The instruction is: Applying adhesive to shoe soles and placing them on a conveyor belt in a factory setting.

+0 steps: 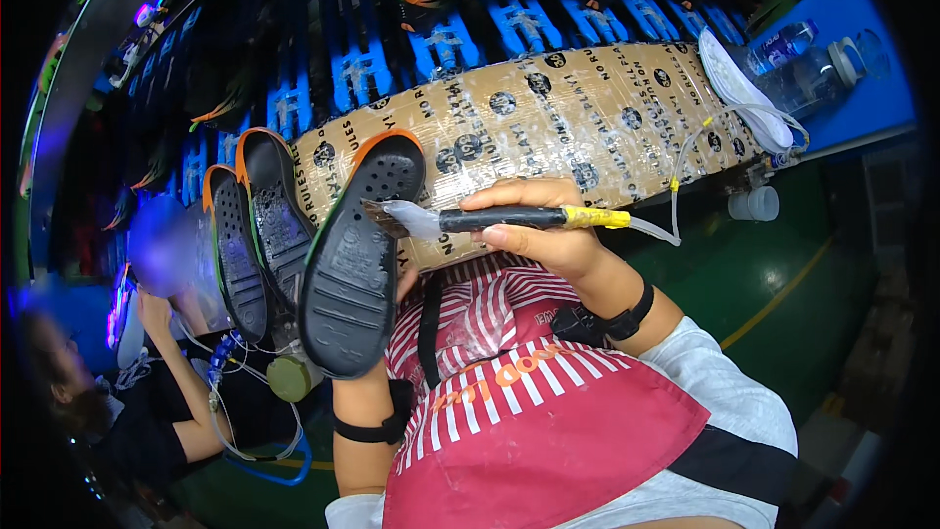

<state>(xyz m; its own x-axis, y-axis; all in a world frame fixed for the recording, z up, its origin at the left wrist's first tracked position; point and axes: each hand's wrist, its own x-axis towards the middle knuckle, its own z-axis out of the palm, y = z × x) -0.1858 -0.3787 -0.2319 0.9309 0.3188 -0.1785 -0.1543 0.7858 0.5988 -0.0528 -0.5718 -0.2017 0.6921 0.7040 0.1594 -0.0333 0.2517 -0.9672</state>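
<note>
My right hand (pixel 560 247) is closed round the black handle of a brush (pixel 504 218). Yellow tape wraps the handle's end, where a clear tube joins it. The brush's dark bristles rest on or just above the upper half of a black shoe sole (pixel 352 279) with an orange and green rim. That sole is held up by my left hand (pixel 407 283), which is mostly hidden behind it; only a fingertip shows at its right edge. Left of it are two similar soles, one black sole (pixel 277 211) close by and another sole (pixel 233 264) further left.
A cardboard-covered surface (pixel 509 152), smeared with whitish residue, lies ahead. Beyond it runs a row of blue holders (pixel 524 27). At the right are a white shoe-shaped piece (pixel 749 98), a bottle (pixel 783 44) and a clear jar (pixel 813 78). A co-worker's arm (pixel 201 421) is at the left.
</note>
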